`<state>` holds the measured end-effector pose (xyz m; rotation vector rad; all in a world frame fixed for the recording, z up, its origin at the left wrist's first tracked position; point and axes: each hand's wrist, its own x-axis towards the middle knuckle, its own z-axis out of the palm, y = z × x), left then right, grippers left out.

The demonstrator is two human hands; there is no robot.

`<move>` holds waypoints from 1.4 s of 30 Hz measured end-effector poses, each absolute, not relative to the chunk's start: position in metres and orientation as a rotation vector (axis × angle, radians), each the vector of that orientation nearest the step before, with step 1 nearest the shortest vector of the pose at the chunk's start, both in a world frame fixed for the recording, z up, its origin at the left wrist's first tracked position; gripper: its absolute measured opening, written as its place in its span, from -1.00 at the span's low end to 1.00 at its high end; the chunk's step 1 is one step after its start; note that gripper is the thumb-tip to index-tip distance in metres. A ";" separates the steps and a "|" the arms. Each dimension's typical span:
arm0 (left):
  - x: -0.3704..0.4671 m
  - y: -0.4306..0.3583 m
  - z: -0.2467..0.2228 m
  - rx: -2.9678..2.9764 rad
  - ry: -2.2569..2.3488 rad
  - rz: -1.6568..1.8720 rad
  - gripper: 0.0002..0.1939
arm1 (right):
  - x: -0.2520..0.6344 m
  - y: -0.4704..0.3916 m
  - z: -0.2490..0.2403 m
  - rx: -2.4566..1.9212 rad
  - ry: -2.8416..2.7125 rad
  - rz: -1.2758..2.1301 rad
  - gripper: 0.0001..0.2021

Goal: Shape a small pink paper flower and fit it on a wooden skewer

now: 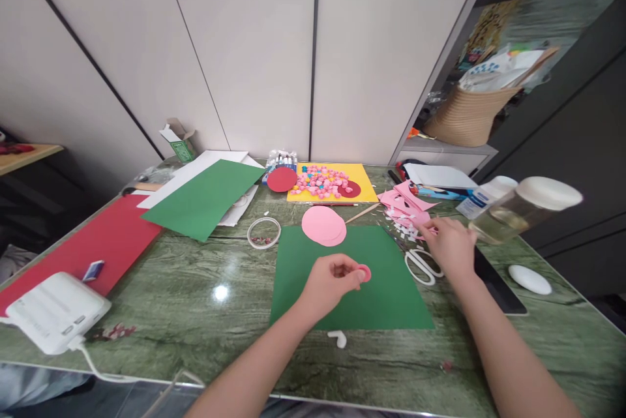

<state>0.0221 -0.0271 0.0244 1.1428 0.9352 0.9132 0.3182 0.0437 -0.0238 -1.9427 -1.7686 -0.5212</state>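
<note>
My left hand is closed in a pinch on a small pink disc, held over a green paper sheet. Two overlapping pink paper circles lie at that sheet's upper edge. At the right, my right hand reaches to the pink paper scraps and small white bits. Its thumb and fingers are drawn together; whatever is between them is too small to name. White-handled scissors rest just beside that hand, their blades partly over the green sheet.
Pink beads cover a yellow sheet at the back. A roll of tape lies left of the green sheet. Near the right stand a clear jar and a white bottle. A white earbud lies in front.
</note>
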 end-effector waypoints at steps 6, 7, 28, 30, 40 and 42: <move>0.021 -0.026 0.027 1.048 0.906 0.929 -0.65 | 0.314 0.042 -0.022 -1.932 -1.752 -0.482 -0.74; 0.021 -0.026 0.028 1.044 0.907 0.929 -0.65 | 0.315 0.043 -0.023 -1.932 -1.759 -0.449 -0.74; 0.024 -0.021 0.015 1.062 0.968 1.012 -0.74 | 0.188 -0.020 0.009 -1.141 -1.520 1.420 -0.78; 0.024 -0.020 0.015 1.050 0.960 1.003 -0.75 | 0.190 -0.019 0.007 -1.132 -1.482 1.442 -0.79; 0.024 -0.021 0.008 1.286 1.092 1.049 -0.81 | 0.188 -0.022 0.010 -1.249 -1.560 1.280 -0.77; 0.024 -0.021 0.009 1.350 1.142 1.063 -0.83 | 0.188 -0.022 0.012 -1.259 -1.574 1.268 -0.77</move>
